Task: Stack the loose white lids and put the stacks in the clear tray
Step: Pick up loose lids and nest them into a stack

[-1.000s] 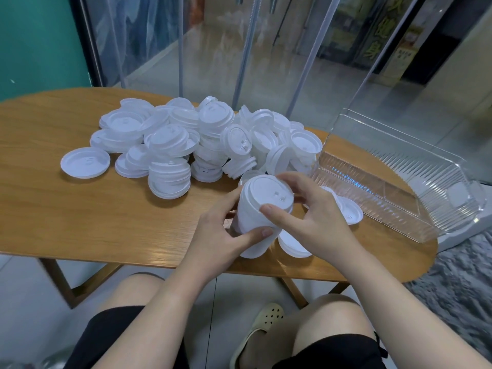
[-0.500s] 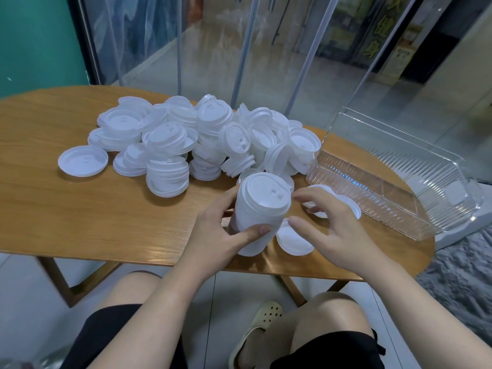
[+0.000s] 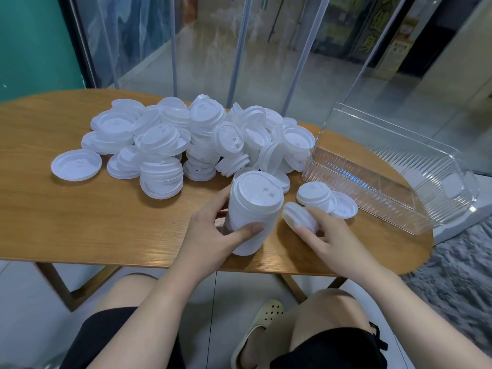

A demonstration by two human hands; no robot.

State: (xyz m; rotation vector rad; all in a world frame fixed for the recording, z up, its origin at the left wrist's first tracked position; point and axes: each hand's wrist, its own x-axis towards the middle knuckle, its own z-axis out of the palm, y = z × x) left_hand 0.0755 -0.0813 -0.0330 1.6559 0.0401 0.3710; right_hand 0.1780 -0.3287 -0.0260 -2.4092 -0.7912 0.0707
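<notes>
The tall stack of lids [image 3: 253,211] is leaning slightly near the front edge of the wooden table [image 3: 80,225], its base resting on the wood; the left hand [image 3: 213,235] is wrapping round it, thumb pressing across its near side and fingers curling behind. Just to its right, the right hand [image 3: 332,241] is pinching a tilted lid [image 3: 299,218] between thumb and fingers, raised on edge beside the stack, whether touching it I cannot tell. Two more loose lids [image 3: 326,199] are lying overlapped just beyond that hand, near the clear tray [image 3: 386,203]; the tray is sitting at the right end of the table, part of it overhanging the edge, and it is holding no stack. Behind the tall stack, a pile of loose lids [image 3: 202,139] is spreading across the middle and far side of the table, too many and too overlapped to count; one single lid [image 3: 76,165] is lying flat, apart from the pile toward the left end. The table is rounded at its ends and standing on a pale tiled floor; a teal wall [image 3: 34,43] is rising at the left, glass panels [image 3: 239,49] are running behind, and a grey rug [image 3: 452,275] is lying at the right. The person's bare knees, black shorts and one pale clog [image 3: 261,331] are showing below.
</notes>
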